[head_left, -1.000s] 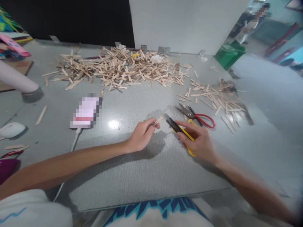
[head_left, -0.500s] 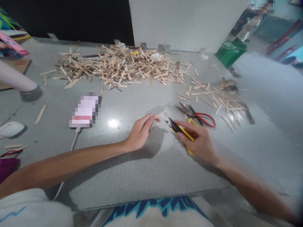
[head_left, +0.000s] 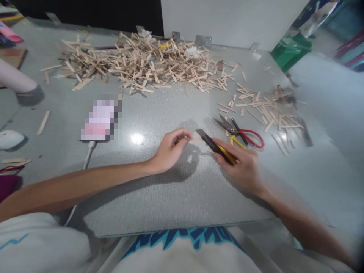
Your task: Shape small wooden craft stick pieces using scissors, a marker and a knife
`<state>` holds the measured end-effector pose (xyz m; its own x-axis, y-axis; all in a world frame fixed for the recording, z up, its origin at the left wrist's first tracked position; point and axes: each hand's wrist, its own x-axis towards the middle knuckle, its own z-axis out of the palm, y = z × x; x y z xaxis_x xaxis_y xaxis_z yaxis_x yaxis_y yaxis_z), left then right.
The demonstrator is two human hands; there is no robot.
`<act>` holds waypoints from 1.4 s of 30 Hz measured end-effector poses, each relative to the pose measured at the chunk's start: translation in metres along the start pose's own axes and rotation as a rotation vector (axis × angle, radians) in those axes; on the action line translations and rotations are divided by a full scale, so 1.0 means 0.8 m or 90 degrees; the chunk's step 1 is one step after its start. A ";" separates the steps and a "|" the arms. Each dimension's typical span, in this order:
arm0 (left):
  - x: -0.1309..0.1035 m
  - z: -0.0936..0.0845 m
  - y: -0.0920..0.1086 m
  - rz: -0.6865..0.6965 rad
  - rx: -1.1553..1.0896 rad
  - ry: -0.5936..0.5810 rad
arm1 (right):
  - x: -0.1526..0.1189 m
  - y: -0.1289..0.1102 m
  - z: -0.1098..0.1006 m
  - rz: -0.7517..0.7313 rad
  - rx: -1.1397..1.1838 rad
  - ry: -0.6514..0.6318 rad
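Between the thumb and fingers of my left hand (head_left: 173, 148) a small wooden stick (head_left: 196, 139) is pinched, its free end pointing right and a little blurred. My right hand (head_left: 241, 165) is wrapped round a yellow and black utility knife (head_left: 217, 147). The knife's blade points up and left, close to the stick; whether they touch I cannot tell. Just beyond my right hand lie scissors (head_left: 239, 132) with red handles, partly over a dark pen-like rod. A yellow item (head_left: 238, 141) sits beside them, partly hidden.
A big heap of wooden sticks (head_left: 148, 68) spreads along the back of the grey table (head_left: 159, 201). More sticks (head_left: 273, 112) lie at the right. A phone (head_left: 99, 120) with a white cable rests at left, near a white mouse (head_left: 10, 139). A green bin (head_left: 292, 51) stands beyond the table.
The view has shifted slightly. The utility knife has turned, so its blade now shows more broadside and higher beside the stick. My left hand has rolled a little, still pinching the stick.
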<state>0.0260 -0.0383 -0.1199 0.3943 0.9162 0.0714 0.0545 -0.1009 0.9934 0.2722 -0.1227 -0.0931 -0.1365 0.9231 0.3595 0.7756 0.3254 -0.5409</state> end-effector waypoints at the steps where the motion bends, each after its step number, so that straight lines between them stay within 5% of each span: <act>1: 0.000 0.001 0.000 -0.008 0.001 -0.010 | 0.000 0.001 0.000 -0.010 -0.010 0.000; 8: -0.002 -0.001 -0.008 0.043 0.077 -0.143 | 0.001 -0.001 -0.002 -0.014 -0.030 -0.001; 21: -0.012 0.003 -0.012 0.060 -0.014 -0.216 | -0.003 -0.008 -0.003 -0.041 -0.056 -0.015; 42: -0.018 0.006 -0.014 0.101 0.088 -0.148 | -0.004 -0.008 -0.005 -0.090 -0.058 -0.056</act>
<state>0.0237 -0.0525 -0.1326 0.6060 0.7733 0.1865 0.0933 -0.3019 0.9488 0.2704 -0.1286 -0.0879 -0.2975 0.8853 0.3574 0.7968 0.4365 -0.4179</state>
